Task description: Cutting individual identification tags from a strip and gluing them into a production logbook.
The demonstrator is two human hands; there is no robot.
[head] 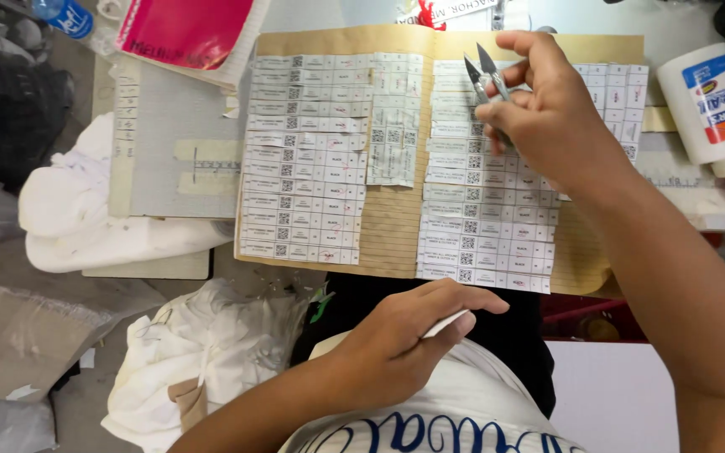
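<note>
Right hand [547,113] grips thread snips [484,80] — left hand [400,340] pinches a white label [449,322]

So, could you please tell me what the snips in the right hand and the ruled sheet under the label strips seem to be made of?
The snips in the right hand look like metal: thin pointed blades with a grey sheen. The ruled sheet looks like matte tan paper or thin card, lying flat with printed lines. The label strips on it appear to be white paper, though woven fabric cannot be ruled out.
</note>
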